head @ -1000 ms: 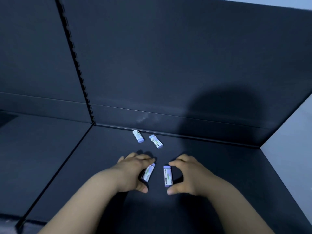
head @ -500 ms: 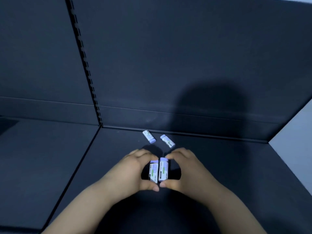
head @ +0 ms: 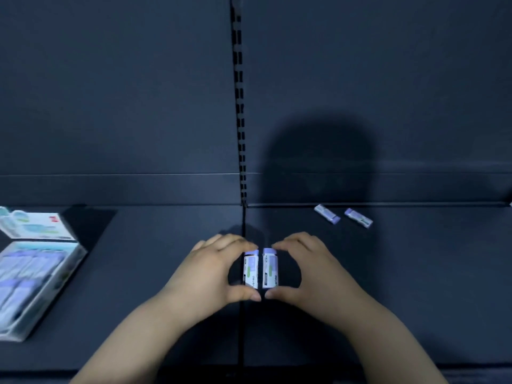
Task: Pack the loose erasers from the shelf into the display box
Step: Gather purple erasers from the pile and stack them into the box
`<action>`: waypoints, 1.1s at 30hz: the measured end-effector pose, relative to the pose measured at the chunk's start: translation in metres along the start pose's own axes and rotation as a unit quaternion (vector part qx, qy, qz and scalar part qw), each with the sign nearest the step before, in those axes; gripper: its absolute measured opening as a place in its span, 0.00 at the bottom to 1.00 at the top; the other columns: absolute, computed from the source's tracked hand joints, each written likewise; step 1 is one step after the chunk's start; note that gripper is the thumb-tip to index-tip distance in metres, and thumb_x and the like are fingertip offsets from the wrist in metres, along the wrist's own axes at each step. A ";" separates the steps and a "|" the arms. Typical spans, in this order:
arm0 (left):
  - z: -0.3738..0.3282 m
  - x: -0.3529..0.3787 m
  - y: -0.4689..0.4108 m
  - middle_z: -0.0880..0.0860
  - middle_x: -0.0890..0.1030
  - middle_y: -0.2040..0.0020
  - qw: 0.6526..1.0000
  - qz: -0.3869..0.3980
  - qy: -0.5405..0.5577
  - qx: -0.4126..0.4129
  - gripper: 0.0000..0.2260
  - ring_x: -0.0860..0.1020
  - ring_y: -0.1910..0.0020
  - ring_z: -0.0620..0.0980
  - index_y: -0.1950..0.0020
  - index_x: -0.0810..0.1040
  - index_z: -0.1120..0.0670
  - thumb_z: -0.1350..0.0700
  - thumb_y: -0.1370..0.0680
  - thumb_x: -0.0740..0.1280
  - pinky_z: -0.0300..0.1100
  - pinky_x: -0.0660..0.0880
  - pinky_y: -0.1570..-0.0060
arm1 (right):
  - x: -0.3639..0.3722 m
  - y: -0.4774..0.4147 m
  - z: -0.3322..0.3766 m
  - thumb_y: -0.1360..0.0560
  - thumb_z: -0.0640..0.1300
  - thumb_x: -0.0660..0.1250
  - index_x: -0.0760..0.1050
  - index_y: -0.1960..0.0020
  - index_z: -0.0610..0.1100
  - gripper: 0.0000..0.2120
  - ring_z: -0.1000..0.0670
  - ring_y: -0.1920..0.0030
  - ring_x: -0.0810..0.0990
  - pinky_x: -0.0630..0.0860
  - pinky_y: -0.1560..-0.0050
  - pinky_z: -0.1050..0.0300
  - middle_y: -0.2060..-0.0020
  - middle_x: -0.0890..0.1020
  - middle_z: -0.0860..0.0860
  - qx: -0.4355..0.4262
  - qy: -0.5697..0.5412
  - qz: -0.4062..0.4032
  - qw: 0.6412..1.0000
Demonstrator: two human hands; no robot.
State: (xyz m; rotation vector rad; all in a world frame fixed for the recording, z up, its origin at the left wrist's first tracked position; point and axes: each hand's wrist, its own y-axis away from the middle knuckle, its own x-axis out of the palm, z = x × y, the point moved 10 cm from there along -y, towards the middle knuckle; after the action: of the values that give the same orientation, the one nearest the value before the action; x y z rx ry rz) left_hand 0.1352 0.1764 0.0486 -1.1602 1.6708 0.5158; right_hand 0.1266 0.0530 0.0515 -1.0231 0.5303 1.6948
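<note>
Left hand [head: 205,273] pinches one eraser [head: 250,268] end to end, fingertips on the purple cap, thumb at the bottom. Right hand [head: 318,273] has the same grip on a second eraser [head: 270,268]. The pair is parallel, nearly touching, over the seam [head: 241,328] in the shelf [head: 415,286]. Can't tell if they're lifted or resting on it. Third eraser [head: 327,214] and fourth eraser [head: 358,217] lie loose at back right, near the wall. Box [head: 77,257] sits far left, blurred, with erasers in it.
</note>
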 end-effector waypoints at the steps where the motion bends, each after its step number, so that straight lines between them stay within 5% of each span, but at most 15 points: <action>1: 0.006 -0.004 0.005 0.34 0.70 0.43 1.000 -0.002 -0.006 -0.003 0.37 0.66 0.45 0.35 0.37 0.73 0.43 0.27 0.42 0.61 0.33 0.60 0.44 | 0.004 -0.001 0.008 0.36 0.60 0.73 0.66 0.34 0.57 0.33 0.63 0.41 0.61 0.61 0.40 0.68 0.45 0.64 0.65 -0.002 -0.001 -0.001 1.000; 13: 0.031 -0.034 0.061 0.46 0.80 0.50 0.984 -0.070 -0.160 -0.036 0.34 0.78 0.53 0.46 0.45 0.79 0.49 0.34 0.46 0.76 0.40 0.73 0.56 | 0.044 -0.011 0.062 0.36 0.60 0.73 0.67 0.35 0.56 0.31 0.61 0.41 0.63 0.62 0.40 0.67 0.44 0.65 0.64 -0.061 0.017 0.059 0.996; 18: 0.035 -0.039 0.075 0.44 0.79 0.50 0.982 -0.086 -0.168 -0.026 0.30 0.73 0.52 0.43 0.43 0.78 0.48 0.34 0.40 0.69 0.37 0.73 0.53 | 0.061 -0.015 0.084 0.35 0.60 0.72 0.68 0.38 0.56 0.28 0.60 0.43 0.63 0.63 0.44 0.68 0.46 0.66 0.64 -0.081 -0.003 0.055 0.995; 21: 0.053 -0.048 0.088 0.46 0.79 0.49 0.980 -0.095 -0.171 -0.034 0.31 0.77 0.53 0.46 0.41 0.77 0.50 0.38 0.41 0.74 0.40 0.75 0.52 | 0.076 -0.021 0.099 0.35 0.60 0.72 0.67 0.38 0.57 0.29 0.61 0.43 0.62 0.62 0.45 0.70 0.45 0.66 0.64 -0.082 -0.004 0.064 0.995; 27: 0.110 -0.084 0.110 0.48 0.79 0.49 0.981 -0.119 -0.153 -0.004 0.30 0.77 0.52 0.48 0.41 0.78 0.52 0.42 0.40 0.72 0.40 0.76 0.53 | 0.108 -0.058 0.156 0.36 0.60 0.72 0.67 0.38 0.57 0.29 0.64 0.44 0.61 0.61 0.47 0.75 0.49 0.62 0.69 -0.078 -0.003 0.040 0.996; 33: 0.194 -0.149 0.139 0.46 0.79 0.48 0.980 -0.146 -0.134 0.021 0.29 0.73 0.50 0.44 0.40 0.77 0.50 0.41 0.39 0.68 0.37 0.74 0.51 | 0.148 -0.108 0.233 0.35 0.63 0.71 0.67 0.37 0.56 0.30 0.64 0.44 0.62 0.62 0.45 0.74 0.47 0.64 0.65 -0.075 -0.002 -0.004 0.997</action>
State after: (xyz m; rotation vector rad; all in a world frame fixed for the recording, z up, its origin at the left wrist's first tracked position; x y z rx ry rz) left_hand 0.1138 0.4562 0.0759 -1.2220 1.2501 0.4270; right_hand 0.1249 0.3491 0.0679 -1.1270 0.4008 1.7487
